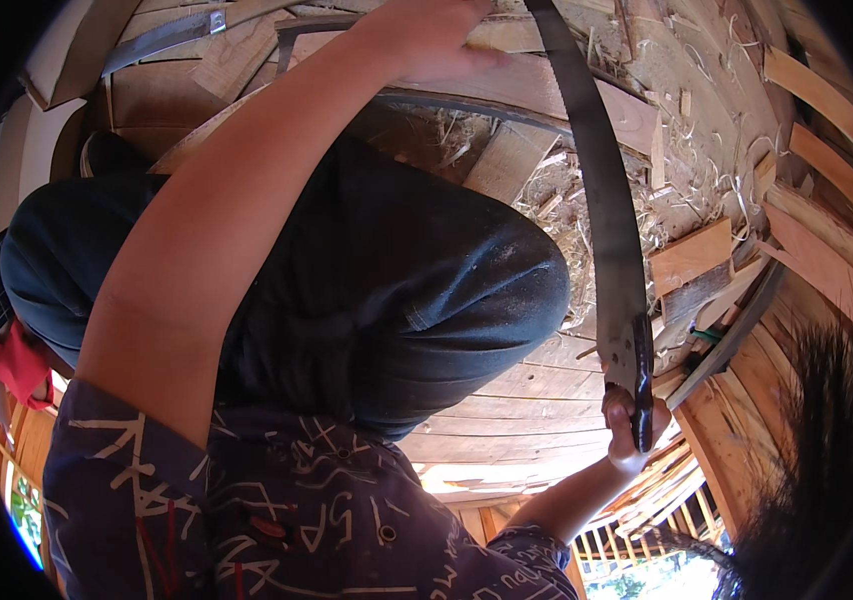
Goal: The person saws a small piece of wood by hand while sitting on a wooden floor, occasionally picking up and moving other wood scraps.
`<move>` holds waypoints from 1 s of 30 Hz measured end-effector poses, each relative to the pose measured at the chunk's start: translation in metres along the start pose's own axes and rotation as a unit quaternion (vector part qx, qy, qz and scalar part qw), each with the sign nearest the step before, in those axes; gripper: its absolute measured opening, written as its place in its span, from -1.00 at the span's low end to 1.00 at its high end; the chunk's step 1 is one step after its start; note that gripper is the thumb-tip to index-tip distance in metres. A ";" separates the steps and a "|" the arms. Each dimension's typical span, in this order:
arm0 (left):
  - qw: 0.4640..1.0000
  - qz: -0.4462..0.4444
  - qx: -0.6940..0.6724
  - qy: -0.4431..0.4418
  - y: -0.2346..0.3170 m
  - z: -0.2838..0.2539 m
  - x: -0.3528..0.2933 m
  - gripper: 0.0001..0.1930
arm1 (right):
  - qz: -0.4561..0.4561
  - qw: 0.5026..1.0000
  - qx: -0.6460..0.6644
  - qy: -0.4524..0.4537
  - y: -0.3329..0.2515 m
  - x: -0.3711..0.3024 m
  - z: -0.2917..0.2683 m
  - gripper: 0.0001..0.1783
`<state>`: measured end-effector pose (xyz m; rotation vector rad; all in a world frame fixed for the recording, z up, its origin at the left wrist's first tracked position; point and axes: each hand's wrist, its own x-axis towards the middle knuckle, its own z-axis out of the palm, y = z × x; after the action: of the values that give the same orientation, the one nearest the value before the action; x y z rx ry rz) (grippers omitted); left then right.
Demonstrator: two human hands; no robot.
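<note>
Wood shavings litter the plank floor where your right hand grips a long, dark handsaw by its handle, while your left hand presses flat on a plank

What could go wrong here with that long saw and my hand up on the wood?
1. The left hand presses on the plank right beside the saw blade; a jump of the blade could cut the fingers.
2. The right hand grips only the handle end, so the long blade may flex or bind.
3. Shavings and loose offcuts lie about and may shift underfoot.
</note>
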<state>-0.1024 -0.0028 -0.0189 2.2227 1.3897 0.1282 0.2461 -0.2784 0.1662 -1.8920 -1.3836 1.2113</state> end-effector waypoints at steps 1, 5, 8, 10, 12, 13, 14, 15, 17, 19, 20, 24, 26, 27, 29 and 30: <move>1.000 0.001 0.000 0.001 -0.001 0.002 0.001 -0.28 | 0.000 1.000 0.020 -0.001 -0.005 -0.008 -0.003 -0.69; 1.000 -0.009 -0.009 -0.005 0.001 0.002 0.002 -0.30 | -0.008 1.000 0.005 0.007 -0.001 -0.013 -0.005 -0.70; 1.000 -0.006 -0.010 -0.011 0.003 0.000 0.004 -0.31 | -0.020 0.999 0.009 0.034 0.009 -0.013 -0.012 -0.67; 1.000 -0.011 -0.005 -0.015 0.002 0.000 0.006 -0.30 | -0.034 0.999 0.001 0.038 0.008 -0.006 -0.016 -0.65; 0.999 -0.028 0.002 -0.019 0.001 -0.002 0.006 -0.29 | -0.047 0.999 -0.022 0.018 0.007 0.001 -0.017 -0.68; 0.999 -0.036 0.000 -0.021 0.003 -0.003 0.005 -0.28 | -0.048 0.998 -0.031 0.014 0.005 0.002 -0.021 -0.69; 0.999 -0.029 -0.004 -0.015 0.005 -0.004 0.004 -0.27 | -0.048 0.998 -0.040 0.009 0.003 0.002 -0.024 -0.69; 1.000 -0.022 -0.008 -0.010 0.006 -0.004 0.002 -0.27 | -0.039 0.999 -0.030 0.009 0.000 0.002 -0.026 -0.70; 1.000 -0.019 -0.008 -0.009 0.005 -0.004 0.002 -0.26 | -0.040 0.999 -0.017 0.008 -0.003 0.004 -0.023 -0.70; 0.999 -0.023 -0.009 -0.021 0.005 -0.005 0.005 -0.25 | -0.056 0.998 -0.021 0.008 -0.003 0.006 -0.021 -0.70; 0.999 -0.032 -0.007 -0.033 0.006 -0.009 0.004 -0.25 | -0.065 0.998 -0.019 0.019 0.001 0.005 -0.020 -0.70; 0.999 -0.032 -0.017 -0.036 0.010 -0.016 0.001 -0.25 | -0.062 0.998 -0.021 0.024 0.023 0.003 -0.011 -0.74; 0.999 -0.028 -0.014 -0.038 0.011 -0.015 -0.001 -0.25 | -0.070 0.997 -0.026 0.002 0.017 0.024 0.025 -0.76; 0.998 -0.031 -0.010 -0.047 0.012 -0.016 0.000 -0.24 | -0.089 0.995 -0.036 -0.011 0.008 0.037 0.049 -0.76; 0.999 -0.029 -0.003 -0.021 0.005 -0.018 0.002 -0.24 | -0.092 0.995 -0.022 0.042 0.017 0.034 0.040 -0.71; 1.000 -0.017 -0.006 0.007 0.005 -0.014 0.004 -0.24 | -0.059 0.997 0.023 0.040 0.023 0.037 0.031 -0.70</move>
<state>-0.1011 0.0037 -0.0052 2.1921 1.4296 0.1398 0.2341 -0.2558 0.1194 -1.7804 -1.3922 1.0903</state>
